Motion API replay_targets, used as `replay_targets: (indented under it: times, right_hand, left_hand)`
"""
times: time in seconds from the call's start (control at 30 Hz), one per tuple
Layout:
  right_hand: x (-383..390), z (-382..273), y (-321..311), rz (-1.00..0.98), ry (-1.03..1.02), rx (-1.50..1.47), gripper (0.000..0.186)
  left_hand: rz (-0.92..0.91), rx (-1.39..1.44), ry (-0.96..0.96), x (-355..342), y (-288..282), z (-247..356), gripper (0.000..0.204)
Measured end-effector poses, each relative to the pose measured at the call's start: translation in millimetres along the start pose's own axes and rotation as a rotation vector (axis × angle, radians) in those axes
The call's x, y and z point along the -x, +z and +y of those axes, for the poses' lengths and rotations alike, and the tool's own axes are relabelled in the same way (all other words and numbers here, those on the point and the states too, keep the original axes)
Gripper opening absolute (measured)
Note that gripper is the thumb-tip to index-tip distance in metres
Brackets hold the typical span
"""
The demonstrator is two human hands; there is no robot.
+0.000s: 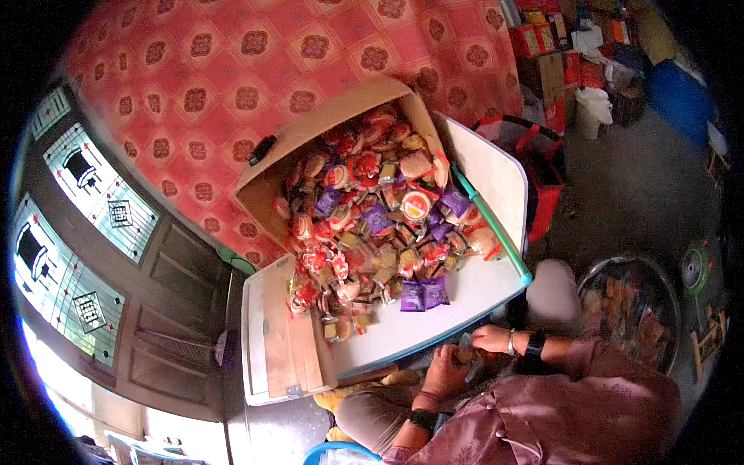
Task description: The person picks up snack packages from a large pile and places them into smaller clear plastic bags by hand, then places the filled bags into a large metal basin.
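Left hand (442,375): fingers curled in on a small packet, looks like a pinch, thumb side up.
Small packet (466,358): between the two hands, just off the near table edge; pale, partly see-through; contents too small to tell.
Right hand (491,339): fingers bunched, tips at the packet; cannot tell if they pinch it.
Wrists: dark band (423,419) on left; dark band (535,343) plus light bracelet (511,343) on right.
White table (380,339): just beyond the hands, holds carton and snacks.
Purple packets (424,295): pair, at the near side of the heap, on the table.
Snack heap (364,252): mixed wrapped pieces, red, purple, tan, spilling out of the carton.
Carton (288,341): on its side, opening toward the person.
Green stick (496,225): lies along the table's right side.
Round basin (676,329): right of the person, packets inside.
Patterned cloth (252,43): red, behind the carton.
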State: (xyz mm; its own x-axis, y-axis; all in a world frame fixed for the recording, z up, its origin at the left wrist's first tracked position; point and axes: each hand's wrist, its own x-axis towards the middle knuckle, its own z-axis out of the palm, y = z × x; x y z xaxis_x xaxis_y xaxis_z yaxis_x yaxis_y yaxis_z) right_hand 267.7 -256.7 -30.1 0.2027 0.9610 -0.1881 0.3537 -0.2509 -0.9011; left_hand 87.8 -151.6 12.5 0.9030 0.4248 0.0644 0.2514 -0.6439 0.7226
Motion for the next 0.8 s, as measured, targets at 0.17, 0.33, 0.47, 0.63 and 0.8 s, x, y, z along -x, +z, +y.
replay_targets:
  times: [0.17,0.33,0.47,0.63,0.8]
  right_hand:
    - [21.1,-18.6,6.3,0.023,0.296,-0.267,0.026]
    - [24.9,-29.4,12.0,-0.033,0.331,-0.27,0.024]
    - [23.7,-33.4,19.5,-0.066,0.351,-0.232,0.024]
    - [24.3,-33.7,28.1,-0.087,0.299,-0.341,0.028]
    - [28.0,-41.9,30.0,-0.085,0.298,-0.465,0.024]
  left_hand:
    - [-0.037,-0.044,-0.129,13.8,0.9,11.3,0.045]
    - [0.084,-0.055,0.041,19.9,10.7,-10.0,0.042]
    - [0.095,-0.036,0.028,22.8,18.3,-16.8,0.042]
    - [0.006,0.064,-0.01,25.3,30.5,-21.5,0.039]
    - [-0.125,0.122,-0.094,29.5,31.5,-24.0,0.038]
